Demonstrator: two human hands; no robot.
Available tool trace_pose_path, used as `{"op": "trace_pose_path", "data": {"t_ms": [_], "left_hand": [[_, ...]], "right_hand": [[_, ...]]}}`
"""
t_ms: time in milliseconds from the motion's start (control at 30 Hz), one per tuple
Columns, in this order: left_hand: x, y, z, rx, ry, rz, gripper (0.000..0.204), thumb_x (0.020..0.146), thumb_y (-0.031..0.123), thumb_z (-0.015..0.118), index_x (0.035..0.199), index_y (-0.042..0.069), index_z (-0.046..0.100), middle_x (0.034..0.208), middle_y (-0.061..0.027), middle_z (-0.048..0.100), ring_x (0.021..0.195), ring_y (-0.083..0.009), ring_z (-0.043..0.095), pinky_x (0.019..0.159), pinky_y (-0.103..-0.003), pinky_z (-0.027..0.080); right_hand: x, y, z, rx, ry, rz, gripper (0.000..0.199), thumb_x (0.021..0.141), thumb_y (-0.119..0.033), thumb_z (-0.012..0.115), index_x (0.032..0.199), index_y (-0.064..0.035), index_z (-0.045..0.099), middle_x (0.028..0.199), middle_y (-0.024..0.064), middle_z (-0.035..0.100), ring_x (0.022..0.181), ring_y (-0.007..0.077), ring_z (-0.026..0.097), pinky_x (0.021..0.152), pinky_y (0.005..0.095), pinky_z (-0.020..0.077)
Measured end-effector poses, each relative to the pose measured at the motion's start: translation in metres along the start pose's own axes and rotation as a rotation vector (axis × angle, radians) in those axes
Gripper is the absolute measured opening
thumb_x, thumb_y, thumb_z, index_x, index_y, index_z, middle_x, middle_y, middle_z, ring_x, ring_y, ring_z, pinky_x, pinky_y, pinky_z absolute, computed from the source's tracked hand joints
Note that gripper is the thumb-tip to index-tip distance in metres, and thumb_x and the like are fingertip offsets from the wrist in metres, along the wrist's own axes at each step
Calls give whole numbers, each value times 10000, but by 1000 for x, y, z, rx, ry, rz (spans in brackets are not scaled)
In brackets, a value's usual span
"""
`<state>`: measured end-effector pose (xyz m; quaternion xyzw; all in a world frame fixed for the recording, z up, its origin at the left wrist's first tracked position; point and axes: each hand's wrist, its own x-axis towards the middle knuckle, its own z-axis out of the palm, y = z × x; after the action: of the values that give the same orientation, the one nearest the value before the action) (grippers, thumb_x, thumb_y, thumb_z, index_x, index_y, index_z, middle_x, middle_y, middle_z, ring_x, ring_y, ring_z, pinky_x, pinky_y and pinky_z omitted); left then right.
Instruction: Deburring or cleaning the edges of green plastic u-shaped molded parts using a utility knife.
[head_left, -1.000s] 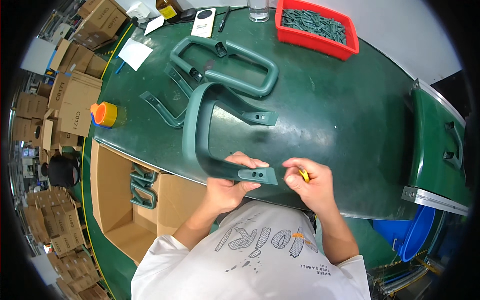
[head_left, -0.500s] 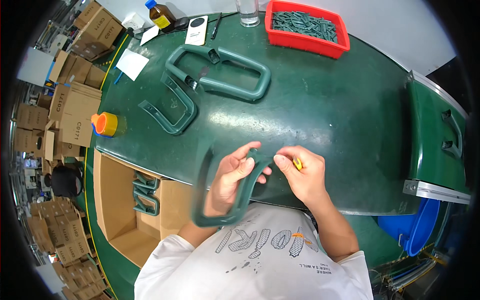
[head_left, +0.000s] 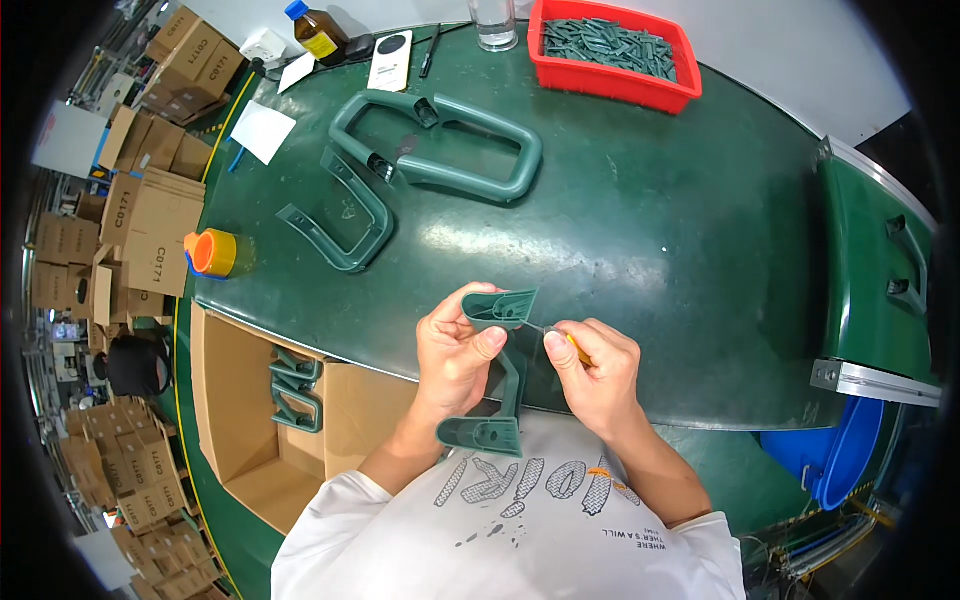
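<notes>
My left hand (head_left: pixel 452 350) is closed around a green U-shaped plastic handle (head_left: pixel 513 385), held over the table's front edge with its two hollow, ribbed ends turned up into view. One end sticks out above my thumb; the other is down by my shirt. In my right hand (head_left: pixel 602 378), pinched between thumb and fingers, is a yellow-handled tool (head_left: pixel 578 348) with a thin metal blade. Its tip meets or nearly meets the right edge of the upper end. Three similar green handles lie farther up the table, one of them the left-hand loose handle (head_left: pixel 365 225).
A red bin (head_left: pixel 615 88) of small green pieces stands at the back, beside a clear glass (head_left: pixel 494 25) and a brown bottle (head_left: pixel 322 35). An orange tape roll (head_left: pixel 214 252) sits at the left edge. An open carton (head_left: pixel 260 440) with green handles is at lower left.
The handle in my left hand has been turned, so its hollow ends now face up. My right hand has shifted slightly left and down, with the tool's blade now visible at the handle's end.
</notes>
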<state>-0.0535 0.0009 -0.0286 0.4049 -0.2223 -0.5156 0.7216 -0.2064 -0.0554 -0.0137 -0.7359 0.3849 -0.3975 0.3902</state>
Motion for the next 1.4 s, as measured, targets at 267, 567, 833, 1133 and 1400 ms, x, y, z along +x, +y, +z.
{"op": "trace_pose_path", "data": {"t_ms": [267, 567, 833, 1133, 1400], "left_hand": [[0, 0, -1, 15, -2, 11, 422, 735, 85, 767, 1097, 1, 567, 974, -123, 653, 892, -222, 636, 851, -353, 487], [-2, 0, 1, 2, -14, -3, 436, 730, 101, 774, 1101, 5, 566, 974, -114, 652, 901, -220, 635, 837, -353, 482], [-5, 0, 1, -35, -36, -31, 425, 729, 111, 776, 1084, 8, 565, 962, -119, 649, 894, -220, 618, 826, -350, 474], [-8, 1, 4, -16, -43, -24, 421, 731, 120, 776, 1081, 5, 571, 947, -114, 656, 887, -219, 623, 821, -353, 471], [-7, 6, 6, -40, -76, -40, 356, 756, 76, 754, 1048, -37, 586, 984, -122, 643, 881, -171, 618, 823, -300, 485]], "right_hand": [[0, 1, 0, -6, 4, -22, 213, 841, -200, 668, 759, -5, 644, 533, 72, 474, 468, 199, 466, 448, 318, 358], [0, 0, -3, -20, -13, -8, 213, 837, -204, 671, 748, -12, 642, 529, 65, 467, 469, 194, 465, 448, 315, 359], [3, -2, -3, -92, 46, -74, 194, 825, -201, 683, 745, -28, 645, 551, 65, 500, 479, 207, 484, 448, 324, 375], [7, 6, 0, -146, 138, -97, 168, 812, -175, 692, 753, -27, 640, 549, 64, 491, 471, 219, 466, 442, 334, 368], [10, 14, 5, -183, 192, -64, 162, 810, -169, 691, 744, -30, 642, 555, 85, 490, 474, 236, 468, 457, 346, 377]]}}
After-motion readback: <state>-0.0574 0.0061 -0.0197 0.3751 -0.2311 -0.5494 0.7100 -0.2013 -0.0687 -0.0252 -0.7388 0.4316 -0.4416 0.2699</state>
